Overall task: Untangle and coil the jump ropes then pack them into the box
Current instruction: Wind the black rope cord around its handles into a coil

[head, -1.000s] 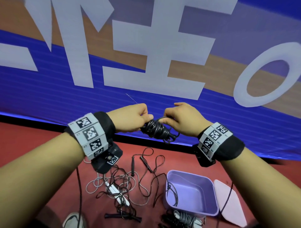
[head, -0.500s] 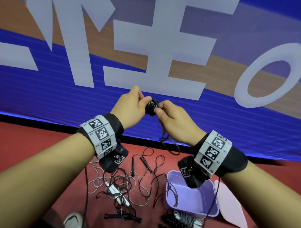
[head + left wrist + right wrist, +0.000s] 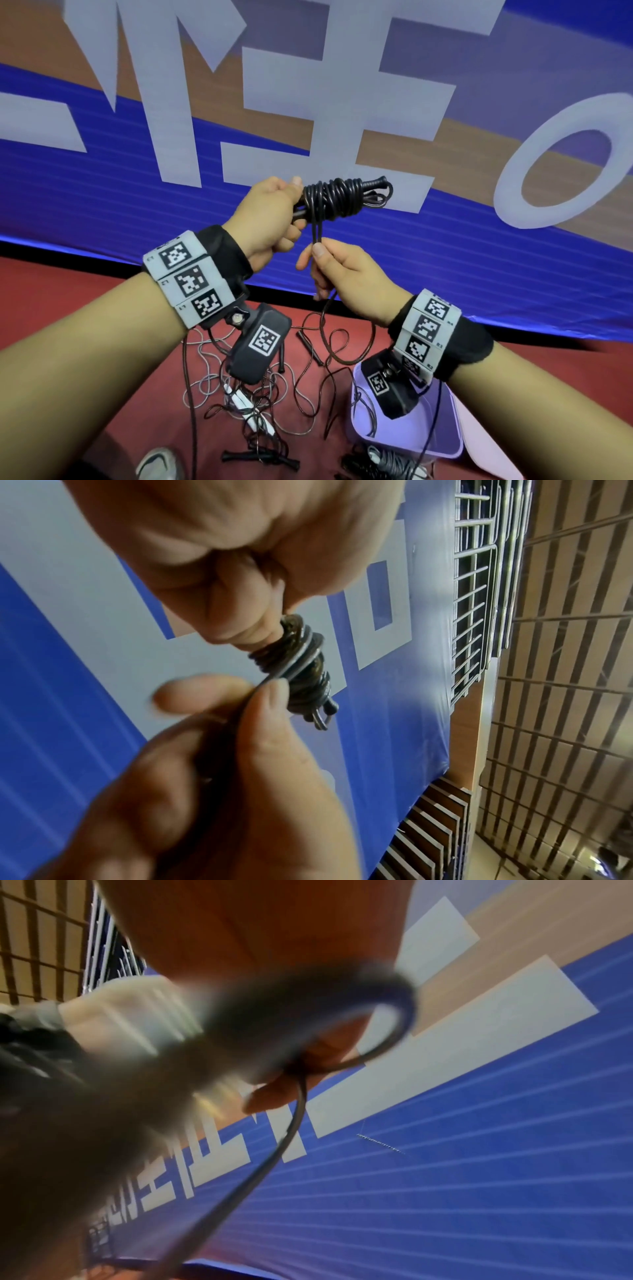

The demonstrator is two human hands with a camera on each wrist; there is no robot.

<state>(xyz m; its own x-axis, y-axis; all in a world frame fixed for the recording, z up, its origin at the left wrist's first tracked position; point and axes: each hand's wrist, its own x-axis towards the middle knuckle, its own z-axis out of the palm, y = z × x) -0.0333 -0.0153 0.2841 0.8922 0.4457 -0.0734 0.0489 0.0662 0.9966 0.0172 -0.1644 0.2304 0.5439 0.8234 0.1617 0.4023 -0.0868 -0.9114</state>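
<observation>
A black jump rope is wound into a tight bundle around its handles and held up in front of the blue banner. My left hand grips the bundle's handle end. Just below it, my right hand pinches the doubled loose cord that hangs from the bundle, thumb against forefinger. The cord's tail loops down past my right wrist toward the floor. The purple box stands open on the red floor under my right wrist.
A tangle of black and grey ropes with handles lies on the red floor left of the box. A coiled grey rope lies at the box's near side, the pink lid to its right. A shoe shows below.
My left hand has turned the bundle sideways and lifted it. My right hand has dropped from the bundle to the hanging cord below it and now pinches that.
</observation>
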